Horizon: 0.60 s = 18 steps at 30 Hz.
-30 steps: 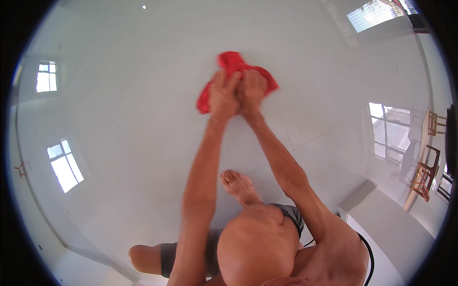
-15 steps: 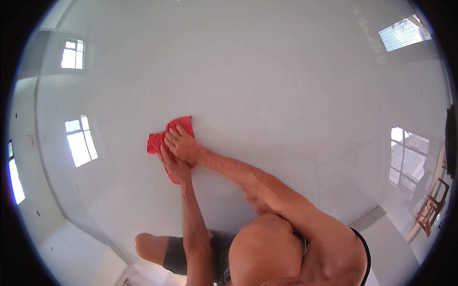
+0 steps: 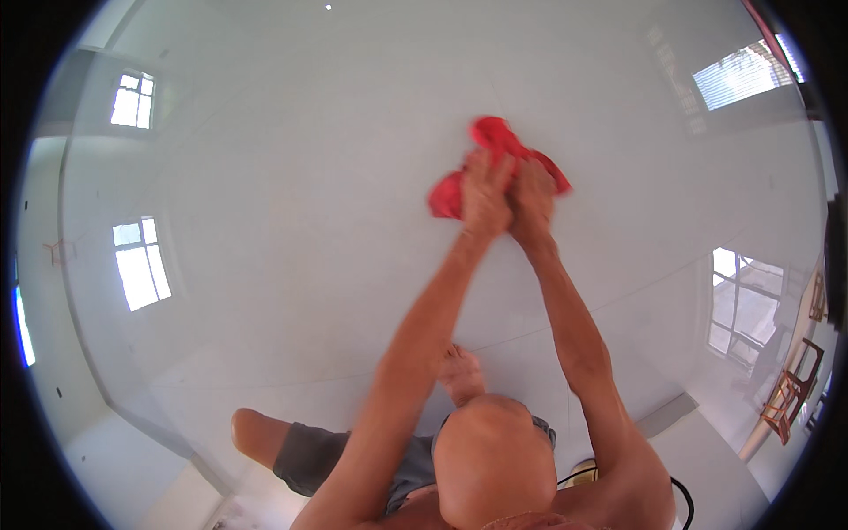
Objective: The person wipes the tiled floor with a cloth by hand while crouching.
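A crumpled red cloth (image 3: 496, 132) lies on the glossy pale floor (image 3: 371, 177), above the centre of the head view. My left hand (image 3: 486, 194) presses down on it with fingers bent over the fabric. My right hand (image 3: 532, 196) grips it just to the right, close against the left one. Both hands are slightly blurred, and the fabric under them is partly hidden.
My bare foot (image 3: 464, 371) and bent knee (image 3: 256, 433) are below. A grey-edged pale step (image 3: 707, 450) stands at lower right, wooden chairs (image 3: 786, 397) at the far right. A wall (image 3: 44, 353) runs along the left. Windows reflect in the floor.
Both hands and the cloth swung down and left half a second ago, then came back up to the right, now a little right of where they were a second ago.
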Available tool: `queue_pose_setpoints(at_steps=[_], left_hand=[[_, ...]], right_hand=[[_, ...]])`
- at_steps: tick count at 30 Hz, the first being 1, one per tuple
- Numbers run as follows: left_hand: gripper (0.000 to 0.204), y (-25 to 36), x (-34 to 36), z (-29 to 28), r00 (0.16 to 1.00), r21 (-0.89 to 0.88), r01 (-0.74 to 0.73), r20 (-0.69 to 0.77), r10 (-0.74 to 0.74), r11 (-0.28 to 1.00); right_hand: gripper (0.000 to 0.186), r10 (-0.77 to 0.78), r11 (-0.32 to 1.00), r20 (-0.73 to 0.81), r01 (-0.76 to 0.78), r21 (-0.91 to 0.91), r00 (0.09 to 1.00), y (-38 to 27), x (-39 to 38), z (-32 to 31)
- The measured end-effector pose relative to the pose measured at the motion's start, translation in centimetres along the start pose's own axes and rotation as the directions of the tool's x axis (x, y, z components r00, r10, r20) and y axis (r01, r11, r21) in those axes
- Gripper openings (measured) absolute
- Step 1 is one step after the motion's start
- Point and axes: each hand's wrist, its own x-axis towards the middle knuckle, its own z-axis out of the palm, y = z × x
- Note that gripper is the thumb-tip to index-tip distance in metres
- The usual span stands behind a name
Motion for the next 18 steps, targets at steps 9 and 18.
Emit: queue_pose_setpoints(at_steps=[9, 18], left_hand=[[0.058, 11.0, -9.0, 5.0, 0.928, -0.163, -0.174, 0.303, 0.218, 0.971], [0.054, -4.2, 2.0, -5.2, 0.997, 0.073, -0.034, -0.063, 0.038, 0.997]], right_hand=[[0.061, 0.243, 0.904, -0.396, -0.355, -0.238, 0.885, 7.3, -16.4, -1.4], [0.060, -0.061, 0.988, -0.348, 0.006, -0.157, 0.935, -3.8, 3.9, 6.3]])
